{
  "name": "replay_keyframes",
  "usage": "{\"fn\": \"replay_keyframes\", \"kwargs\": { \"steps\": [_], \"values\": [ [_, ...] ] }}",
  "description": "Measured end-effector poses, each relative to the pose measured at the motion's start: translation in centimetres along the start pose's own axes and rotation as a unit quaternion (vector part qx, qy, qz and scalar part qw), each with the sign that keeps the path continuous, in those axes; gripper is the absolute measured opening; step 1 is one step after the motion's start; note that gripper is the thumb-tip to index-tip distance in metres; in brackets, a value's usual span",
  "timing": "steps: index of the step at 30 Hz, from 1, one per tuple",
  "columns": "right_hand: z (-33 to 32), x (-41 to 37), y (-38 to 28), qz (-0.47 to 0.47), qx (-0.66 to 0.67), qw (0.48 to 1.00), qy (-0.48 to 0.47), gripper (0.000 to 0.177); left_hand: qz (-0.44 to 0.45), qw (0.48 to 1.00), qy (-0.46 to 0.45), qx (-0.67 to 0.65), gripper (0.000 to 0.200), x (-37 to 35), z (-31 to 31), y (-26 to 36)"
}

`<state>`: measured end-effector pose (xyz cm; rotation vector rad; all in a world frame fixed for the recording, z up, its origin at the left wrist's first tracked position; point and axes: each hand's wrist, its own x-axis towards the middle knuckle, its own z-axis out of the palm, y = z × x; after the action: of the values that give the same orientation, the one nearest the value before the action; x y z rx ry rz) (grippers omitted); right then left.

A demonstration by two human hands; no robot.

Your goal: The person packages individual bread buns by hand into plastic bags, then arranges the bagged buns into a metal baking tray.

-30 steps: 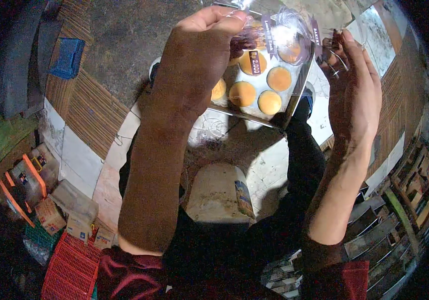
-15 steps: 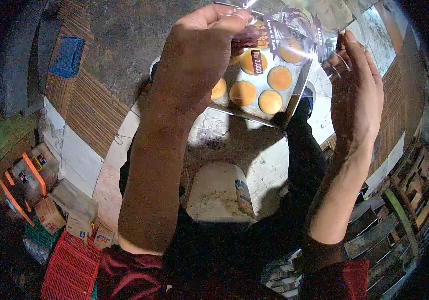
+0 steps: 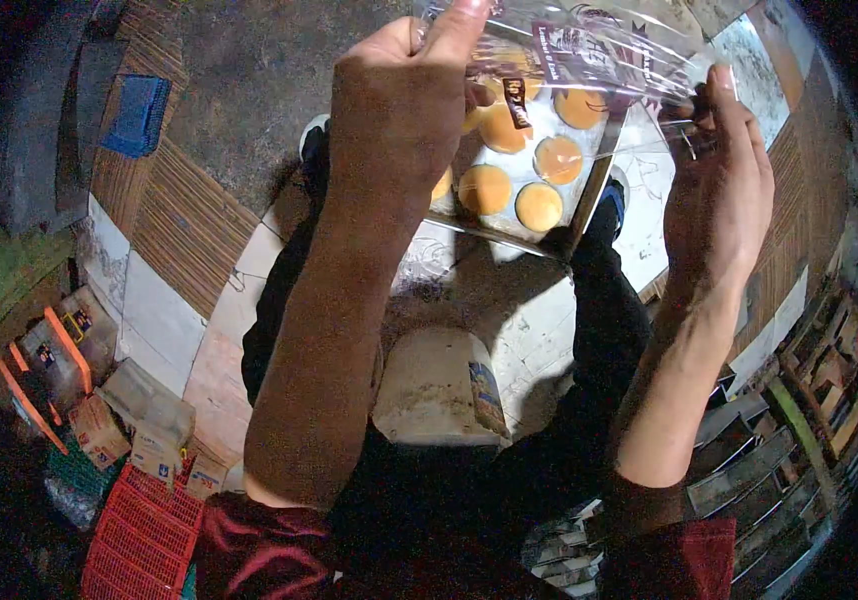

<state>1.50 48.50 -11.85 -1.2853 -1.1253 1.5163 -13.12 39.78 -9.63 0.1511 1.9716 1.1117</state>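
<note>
Stretched between both hands is a clear plastic bakery bag (image 3: 589,52) with purple print and a price label. My left hand (image 3: 409,110) pinches its left end, thumb on top. My right hand (image 3: 717,170) grips the other end with its fingers closed. Through and below the bag, several round golden buns (image 3: 538,207) lie in rows on a metal baking tray (image 3: 494,236). Part of the tray is hidden behind my left hand and the bag.
Below the tray is a worn pale seat (image 3: 434,385) between my legs. A blue plastic basket (image 3: 137,115) rests at upper left, a red crate (image 3: 144,530) at lower left near small cartons (image 3: 101,430). Metal trays or tins (image 3: 749,450) are stacked at lower right.
The bag has been drawn flatter and tauter, so its print shows more plainly. My left hand has shifted slightly; my right hand has moved a little outward.
</note>
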Motion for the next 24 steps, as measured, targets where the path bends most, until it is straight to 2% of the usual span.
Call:
{"fn": "replay_keyframes", "kwargs": {
  "steps": [2, 4, 5, 6, 7, 8, 10, 11, 12, 13, 14, 15, 16, 18, 20, 21, 22, 23, 24],
  "values": [
    [-0.6, 0.4, 0.0, 0.005, 0.034, 0.999, 0.016, 0.016, 0.065, 0.998, -0.004, 0.02, 0.036, 0.0, -0.1, -0.6],
    [-1.4, 1.0, 0.1, 0.033, 0.111, 0.992, 0.058, 0.018, 0.004, 0.999, 0.031, 0.008, 0.04, 0.7, 0.2, -0.9],
    [-2.3, 1.6, -0.1, 0.06, 0.154, 0.985, 0.057, 0.018, 0.003, 0.999, 0.032, 0.006, 0.04, 1.1, 0.2, -1.2],
    [-3.5, 2.4, -0.4, 0.087, 0.196, 0.975, 0.056, 0.018, 0.008, 0.998, 0.03, -0.054, 0.039, 1.5, -0.1, -1.8],
    [-5.1, 2.9, -0.4, 0.127, 0.231, 0.964, 0.013, 0.021, 0.013, 0.993, 0.027, -0.114, 0.038, 2.0, -0.5, -2.4],
    [-5.0, 2.7, -0.3, 0.125, 0.232, 0.965, 0.01, 0.021, 0.02, 0.984, 0.023, -0.175, 0.038, 2.5, -0.9, -3.0],
    [-4.6, 2.1, 0.2, 0.17, 0.183, 0.964, -0.088, 0.021, 0.035, 0.955, 0.014, -0.296, 0.037, 3.3, -1.5, -3.8],
    [-3.5, 1.2, 0.9, 0.154, 0.084, 0.98, -0.096, 0.022, 0.037, 0.953, 0.012, -0.3, 0.037, 3.4, -1.7, -4.2],
    [-3.3, 1.1, 2.9, 0.098, -0.073, 0.988, -0.099, 0.025, 0.053, 0.966, 0.002, -0.254, 0.041, 3.6, -1.9, -4.4],
    [-2.9, 0.4, 4.7, 0.016, -0.262, 0.953, -0.151, 0.027, 0.074, 0.975, -0.007, -0.209, 0.045, 3.8, -2.2, -4.5],
    [-3.5, 0.2, 8.2, -0.021, -0.35, 0.913, -0.209, 0.027, 0.083, 0.973, -0.006, -0.217, 0.045, 4.0, -2.1, -4.4],
    [-3.9, 0.0, 10.9, -0.008, -0.376, 0.883, -0.283, 0.028, 0.058, 0.961, 0.008, -0.271, 0.046, 4.2, -1.8, -4.3],
    [-5.0, 0.0, 14.2, 0.063, -0.432, 0.841, -0.321, 0.028, 0.032, 0.946, 0.022, -0.323, 0.05, 4.4, -1.6, -4.2],
    [-7.9, 0.1, 20.8, 0.176, -0.443, 0.797, -0.372, 0.029, 0.037, 0.936, 0.011, -0.35, 0.049, 4.7, -1.5, -4.6],
    [-10.2, 0.7, 27.0, 0.043, -0.535, 0.75, -0.386, 0.032, 0.05, 0.943, -0.005, -0.33, 0.051, 3.7, -1.8, -4.2],
    [-10.3, 0.9, 29.6, 0.025, -0.536, 0.771, -0.344, 0.04, 0.053, 0.943, 0.004, -0.329, 0.052, 3.4, -2.1, -3.9],
    [-12.3, 3.0, 35.0, 0.052, -0.589, 0.726, -0.351, 0.044, 0.054, 0.944, 0.012, -0.326, 0.053, 3.1, -2.3, -3.6],
    [-11.3, 3.3, 36.1, 0.055, -0.621, 0.713, -0.321, 0.044, 0.043, 0.943, 0.012, -0.33, 0.054, 2.9, -2.7, -3.6],
    [-10.6, 3.5, 37.0, 0.049, -0.641, 0.709, -0.291, 0.043, -0.008, 0.944, 0.001, -0.329, 0.055, 3.1, -3.1, -3.4]
  ]
}}
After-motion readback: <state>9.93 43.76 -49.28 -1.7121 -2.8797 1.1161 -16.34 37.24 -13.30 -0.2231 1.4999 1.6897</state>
